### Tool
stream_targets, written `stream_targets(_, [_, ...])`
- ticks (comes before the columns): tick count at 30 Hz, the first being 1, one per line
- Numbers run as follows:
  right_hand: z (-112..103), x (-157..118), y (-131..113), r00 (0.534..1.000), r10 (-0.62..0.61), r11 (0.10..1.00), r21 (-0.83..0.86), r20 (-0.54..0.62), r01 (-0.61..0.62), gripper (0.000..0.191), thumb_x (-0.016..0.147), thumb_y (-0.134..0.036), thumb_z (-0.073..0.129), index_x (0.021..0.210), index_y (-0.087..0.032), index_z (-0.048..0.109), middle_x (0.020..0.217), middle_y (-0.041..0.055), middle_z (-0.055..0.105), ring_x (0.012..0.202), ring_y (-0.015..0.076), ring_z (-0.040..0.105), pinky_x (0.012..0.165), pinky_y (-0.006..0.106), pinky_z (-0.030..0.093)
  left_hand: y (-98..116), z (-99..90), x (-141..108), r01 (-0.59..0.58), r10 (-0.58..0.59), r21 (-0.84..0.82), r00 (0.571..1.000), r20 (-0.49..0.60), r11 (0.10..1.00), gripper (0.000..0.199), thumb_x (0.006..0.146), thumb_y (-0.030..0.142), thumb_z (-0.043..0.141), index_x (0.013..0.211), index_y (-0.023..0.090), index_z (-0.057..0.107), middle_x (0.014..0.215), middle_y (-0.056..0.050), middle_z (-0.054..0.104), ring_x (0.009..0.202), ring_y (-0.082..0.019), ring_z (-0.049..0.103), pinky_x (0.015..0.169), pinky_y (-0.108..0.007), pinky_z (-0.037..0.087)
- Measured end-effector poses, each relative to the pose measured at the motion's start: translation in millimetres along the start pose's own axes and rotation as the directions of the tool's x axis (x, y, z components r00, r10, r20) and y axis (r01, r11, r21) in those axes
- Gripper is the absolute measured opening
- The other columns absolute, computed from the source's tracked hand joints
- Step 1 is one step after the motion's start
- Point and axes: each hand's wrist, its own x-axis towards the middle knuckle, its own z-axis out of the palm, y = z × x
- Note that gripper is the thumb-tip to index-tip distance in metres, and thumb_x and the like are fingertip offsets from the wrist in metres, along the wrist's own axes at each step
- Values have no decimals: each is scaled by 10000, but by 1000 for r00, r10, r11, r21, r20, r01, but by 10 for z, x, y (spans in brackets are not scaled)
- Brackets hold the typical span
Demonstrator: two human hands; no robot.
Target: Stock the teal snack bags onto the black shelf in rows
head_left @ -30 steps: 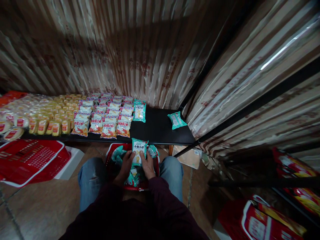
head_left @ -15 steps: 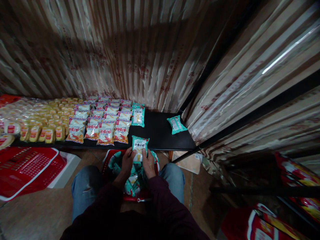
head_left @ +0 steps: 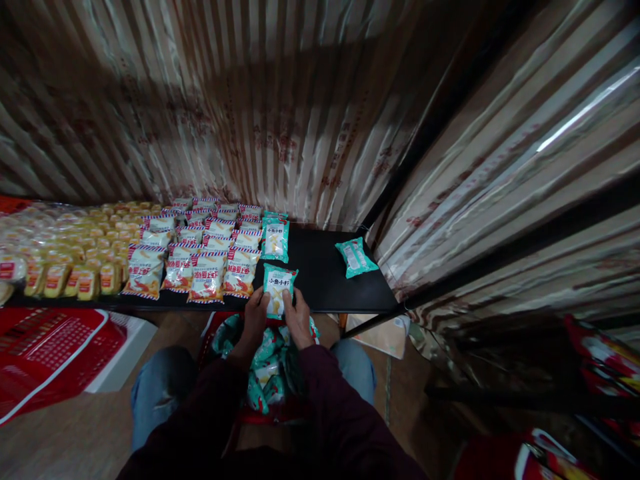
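Between both hands I hold a teal-and-white snack bag (head_left: 278,288) upright at the front edge of the black shelf (head_left: 320,277). My left hand (head_left: 255,319) grips its left side, and my right hand (head_left: 299,319) grips its right side with the thumb on the front. Just behind it stand matching teal snack bags (head_left: 275,240), one in front of another. A further teal bag (head_left: 355,257) lies alone toward the shelf's right end. Below my hands, a red basket (head_left: 206,347) between my knees holds several more teal bags (head_left: 267,367).
White-and-orange snack bags (head_left: 206,275) stand in rows left of the teal ones, with packaged yellow cakes (head_left: 80,267) beyond. A red basket (head_left: 50,353) sits on the floor at left. A slanting black bar (head_left: 435,287) crosses the right end. Striped sheeting (head_left: 300,133) hangs behind.
Both hands have carried the teal snack bag forward, from above the basket to the shelf's front edge, closer to the standing teal bags. The view has tilted slightly.
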Motion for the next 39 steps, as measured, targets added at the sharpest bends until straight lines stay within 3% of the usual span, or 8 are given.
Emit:
stream_targets(6, [-34,115,-28,999,-38,999,-16,20,38,515,860,-526,484,1241,-187,558,1017,74,699,875,216,637,777,306,487,-37,78,205,-90,105,156,990,-90,984,330,737,406,580,976,190,650,926,-58,706,851,-217,649,752,-307,505])
stream_targets(12, [25,194,35,997,-80,997,4,-6,80,528,842,-469,541,1302,-210,515,1231,82,639,1097,246,595,957,351,443,-60,173,323,-156,196,230,967,-161,961,318,772,387,565,1012,183,605,931,-79,685,871,-216,644,798,-322,496])
stream_targets(18, [87,337,42,994,-107,994,-42,-24,106,545,847,-445,516,1323,-180,495,1269,112,610,1136,258,578,986,363,427,-12,213,354,-174,232,323,961,-151,930,398,848,361,493,1189,160,539,1143,-142,657,1040,-244,626,931,-371,468])
stream_targets(25, [157,512,20,993,-112,993,-44,-36,111,543,850,-451,505,1321,-183,498,1246,108,624,1096,250,591,965,356,438,6,237,278,-319,389,498,920,-42,806,509,879,362,442,1323,117,491,1407,-188,492,1330,-301,434,1128,-437,301])
stream_targets(35, [256,718,44,987,-127,990,-75,-95,120,534,867,-454,474,1312,-161,510,1247,129,622,1113,259,593,963,363,441,-182,255,411,-521,554,587,820,143,619,501,921,355,358,1348,114,461,1496,-184,378,1412,-272,312,1168,-471,235])
stream_targets(39, [311,812,53,986,-137,989,-63,-99,131,535,867,-449,473,1321,-168,500,1277,125,606,1139,248,578,999,365,416,-189,259,459,-545,556,597,809,191,588,475,916,309,360,1338,122,472,1506,-179,362,1427,-276,277,1173,-492,217])
